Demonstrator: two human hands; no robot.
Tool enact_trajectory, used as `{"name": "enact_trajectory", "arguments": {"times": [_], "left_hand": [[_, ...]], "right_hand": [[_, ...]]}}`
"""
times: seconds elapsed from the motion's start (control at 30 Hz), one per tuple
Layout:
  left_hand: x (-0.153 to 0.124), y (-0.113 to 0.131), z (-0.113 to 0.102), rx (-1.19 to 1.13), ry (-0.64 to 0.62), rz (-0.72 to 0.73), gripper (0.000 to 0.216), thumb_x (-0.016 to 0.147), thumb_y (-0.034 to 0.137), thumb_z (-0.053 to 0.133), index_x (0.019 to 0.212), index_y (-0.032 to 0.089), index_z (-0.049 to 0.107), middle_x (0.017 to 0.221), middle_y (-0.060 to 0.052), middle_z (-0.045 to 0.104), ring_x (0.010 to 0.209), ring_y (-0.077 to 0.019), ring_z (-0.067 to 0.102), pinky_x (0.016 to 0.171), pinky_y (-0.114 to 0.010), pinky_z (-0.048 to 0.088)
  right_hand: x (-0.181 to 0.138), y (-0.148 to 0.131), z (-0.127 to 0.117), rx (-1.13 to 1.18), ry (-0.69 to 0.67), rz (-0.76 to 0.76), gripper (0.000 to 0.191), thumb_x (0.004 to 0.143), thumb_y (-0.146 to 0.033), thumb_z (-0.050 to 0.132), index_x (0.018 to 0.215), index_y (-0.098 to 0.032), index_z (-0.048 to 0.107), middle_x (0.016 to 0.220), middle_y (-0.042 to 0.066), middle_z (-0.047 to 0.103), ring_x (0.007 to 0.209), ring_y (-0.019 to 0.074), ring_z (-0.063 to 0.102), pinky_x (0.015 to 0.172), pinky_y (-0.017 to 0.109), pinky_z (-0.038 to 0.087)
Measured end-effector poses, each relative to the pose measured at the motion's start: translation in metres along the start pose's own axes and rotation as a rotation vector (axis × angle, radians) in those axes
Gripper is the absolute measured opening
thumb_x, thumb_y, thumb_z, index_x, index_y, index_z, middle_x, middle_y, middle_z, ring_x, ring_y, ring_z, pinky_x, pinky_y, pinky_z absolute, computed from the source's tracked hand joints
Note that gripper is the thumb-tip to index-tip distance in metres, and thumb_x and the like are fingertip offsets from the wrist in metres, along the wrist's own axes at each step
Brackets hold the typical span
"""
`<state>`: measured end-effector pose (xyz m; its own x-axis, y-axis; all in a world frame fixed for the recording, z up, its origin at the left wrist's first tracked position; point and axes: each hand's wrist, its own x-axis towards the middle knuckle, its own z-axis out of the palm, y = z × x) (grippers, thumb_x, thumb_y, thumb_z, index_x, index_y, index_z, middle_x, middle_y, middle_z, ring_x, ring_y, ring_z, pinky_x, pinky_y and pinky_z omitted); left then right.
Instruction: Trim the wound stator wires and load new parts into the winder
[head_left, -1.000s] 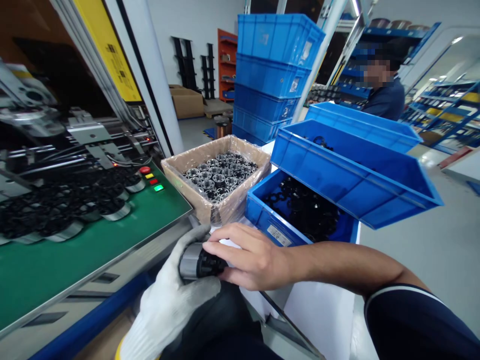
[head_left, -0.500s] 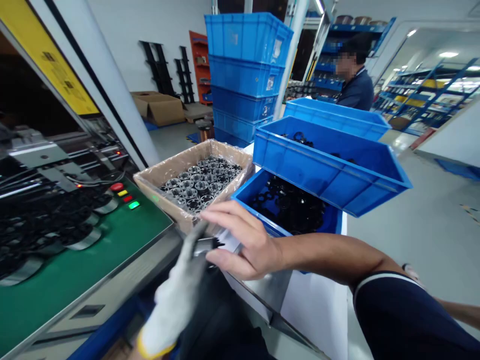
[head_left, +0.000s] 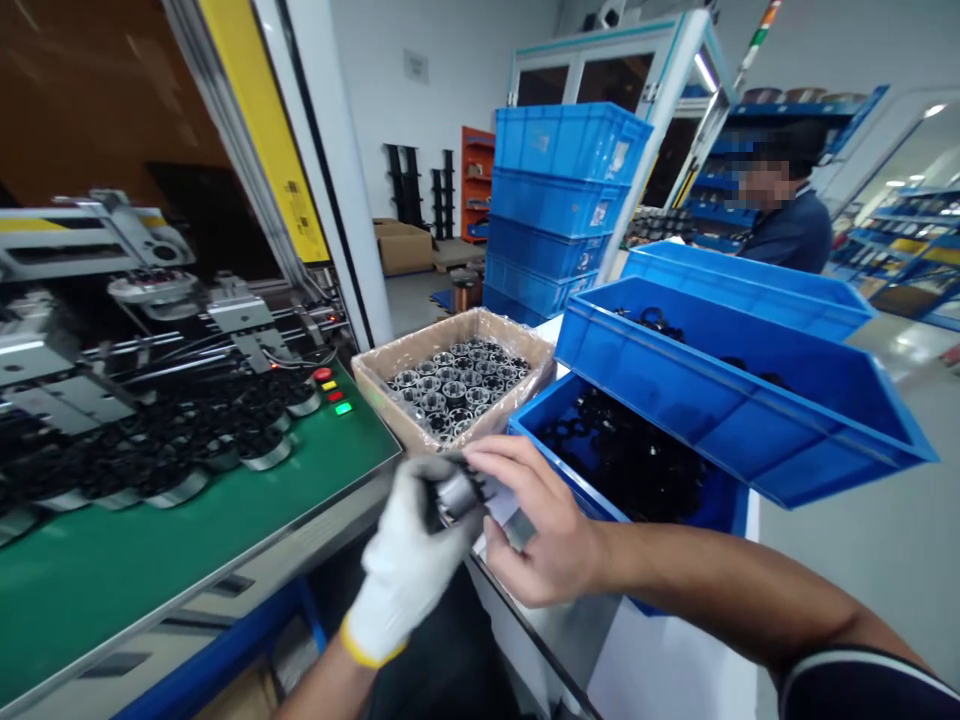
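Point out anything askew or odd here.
The upper blue bin looks askew: it lies slanted across the lower bin, covering only part of it. Also, the left hand wears a glove; the right hand is bare.

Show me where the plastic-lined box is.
In the head view, the plastic-lined box sits near the middle, between the green worktop and lower blue crate, beyond the gloved left hand.

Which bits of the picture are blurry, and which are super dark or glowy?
In the head view, the metal part in the left hand looks smeared; in the head view, black pieces in the lower blue bin merge into darkness; in the head view, a green button glows brightly.
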<state>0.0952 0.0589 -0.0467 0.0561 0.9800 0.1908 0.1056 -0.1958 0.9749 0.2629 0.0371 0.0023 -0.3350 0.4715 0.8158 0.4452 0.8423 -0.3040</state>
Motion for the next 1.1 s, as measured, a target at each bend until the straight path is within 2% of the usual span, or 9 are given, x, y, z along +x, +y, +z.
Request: {"name": "enact_trajectory", "arguments": {"times": [0.17, 0.3, 0.37, 0.5, 0.67, 0.77, 0.93, 1.03, 1.1], "left_hand": [[-0.013, 0.011, -0.034, 0.315, 0.088, 0.178, 0.061, 0.064, 0.041, 0.087, 0.113, 0.025, 0.056, 0.114, -0.006, 0.068, 0.101, -0.0286, 0.070, 0.090, -0.047, 0.060], [-0.020, 0.028, -0.043, 0.546, -0.012, 0.350, 0.065, 0.057, 0.055, 0.091, 0.108, 0.026, 0.062, 0.100, -0.004, 0.065, 0.084, -0.0270, 0.071, 0.068, -0.042, 0.063], [-0.019, 0.034, -0.048, 0.582, -0.070, 0.458, 0.065, 0.057, 0.060, 0.090, 0.107, 0.028, 0.063, 0.103, -0.003, 0.064, 0.085, -0.0254, 0.073, 0.065, -0.036, 0.063], [-0.011, 0.039, -0.065, 0.615, -0.192, 0.674, 0.052, 0.081, 0.067, 0.072, 0.117, 0.031, 0.063, 0.113, -0.002, 0.065, 0.095, -0.0200, 0.073, 0.076, -0.029, 0.063], [-0.008, 0.039, -0.078, 0.701, -0.211, 0.866, 0.046, 0.087, 0.062, 0.069, 0.118, 0.028, 0.066, 0.102, -0.003, 0.073, 0.084, -0.0192, 0.073, 0.073, -0.030, 0.059], [-0.015, 0.028, -0.076, 0.588, -0.167, 0.749, 0.047, 0.081, 0.053, 0.079, 0.122, 0.032, 0.068, 0.108, -0.002, 0.074, 0.090, -0.0214, 0.073, 0.079, -0.032, 0.060], [-0.026, 0.006, -0.066, 0.206, -0.212, 0.349, 0.055, 0.085, 0.032, 0.071, 0.138, 0.037, 0.060, 0.151, -0.003, 0.057, 0.139, -0.0305, 0.057, 0.103, -0.038, 0.059], [-0.026, 0.002, -0.057, 0.252, -0.228, 0.122, 0.082, 0.072, 0.030, 0.077, 0.149, 0.034, 0.049, 0.149, -0.007, 0.060, 0.136, -0.0352, 0.059, 0.106, -0.047, 0.058], [-0.025, 0.001, -0.052, 0.290, -0.186, -0.009, 0.085, 0.065, 0.032, 0.083, 0.144, 0.031, 0.053, 0.138, -0.007, 0.068, 0.123, -0.0352, 0.068, 0.103, -0.050, 0.060]], "right_hand": [[-0.013, 0.007, 0.020, 0.074, -0.168, 0.077, 0.067, 0.082, -0.024, 0.068, 0.142, -0.012, 0.041, 0.131, 0.020, 0.055, 0.126, 0.0279, 0.057, 0.103, 0.042, 0.056], [-0.023, 0.012, 0.029, 0.062, -0.166, -0.018, 0.043, 0.095, -0.041, 0.068, 0.124, -0.015, 0.051, 0.114, 0.015, 0.066, 0.109, 0.0225, 0.066, 0.095, 0.035, 0.058], [-0.022, 0.010, 0.029, 0.107, -0.121, -0.017, 0.034, 0.098, -0.039, 0.065, 0.120, -0.016, 0.053, 0.111, 0.014, 0.068, 0.106, 0.0200, 0.067, 0.093, 0.031, 0.059], [-0.017, 0.001, 0.025, 0.203, -0.052, -0.024, 0.033, 0.098, -0.031, 0.064, 0.123, -0.012, 0.055, 0.107, 0.013, 0.068, 0.100, 0.0177, 0.067, 0.087, 0.027, 0.059], [-0.014, -0.004, 0.024, 0.211, -0.044, 0.028, 0.039, 0.092, -0.028, 0.067, 0.127, -0.014, 0.055, 0.101, 0.008, 0.069, 0.090, 0.0142, 0.067, 0.082, 0.023, 0.059], [-0.013, -0.002, 0.023, 0.221, -0.056, 0.039, 0.046, 0.092, -0.027, 0.067, 0.133, -0.013, 0.051, 0.107, 0.010, 0.069, 0.096, 0.0152, 0.067, 0.086, 0.025, 0.059], [-0.010, 0.004, 0.020, 0.174, -0.048, -0.069, 0.032, 0.094, -0.022, 0.065, 0.121, -0.009, 0.056, 0.127, 0.022, 0.062, 0.123, 0.0221, 0.062, 0.102, 0.034, 0.058], [-0.010, 0.007, 0.019, 0.059, -0.050, -0.167, 0.028, 0.093, -0.021, 0.067, 0.116, -0.009, 0.058, 0.117, 0.018, 0.066, 0.111, 0.0190, 0.065, 0.098, 0.028, 0.059], [-0.010, 0.007, 0.017, -0.002, -0.073, -0.192, 0.031, 0.092, -0.019, 0.068, 0.119, -0.007, 0.058, 0.113, 0.016, 0.066, 0.106, 0.0178, 0.066, 0.096, 0.026, 0.059]]}}
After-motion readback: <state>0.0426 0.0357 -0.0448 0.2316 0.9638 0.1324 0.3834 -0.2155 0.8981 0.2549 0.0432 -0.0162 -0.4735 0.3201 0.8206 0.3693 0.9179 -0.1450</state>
